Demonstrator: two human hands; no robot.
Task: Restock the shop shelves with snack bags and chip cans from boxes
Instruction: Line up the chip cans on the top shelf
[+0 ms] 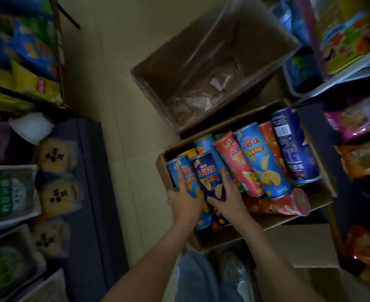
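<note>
Down in the cardboard box (288,220) on the tiled floor (114,62), both hands are among the chip cans (260,166). The left hand (186,198) grips a light-blue can (179,168) at the box's left end, while the right hand (228,197) clasps the dark-blue can (208,171) touching it. Other cans lie tilted in a row to the right, and a plastic-lined box (157,79) stands just behind, between shelves (343,83) of snack bags (27,51).

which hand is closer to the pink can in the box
Right. The right hand grips the dark blue can beside the pink can; the left hand holds the leftmost light blue can, farther left.
</note>
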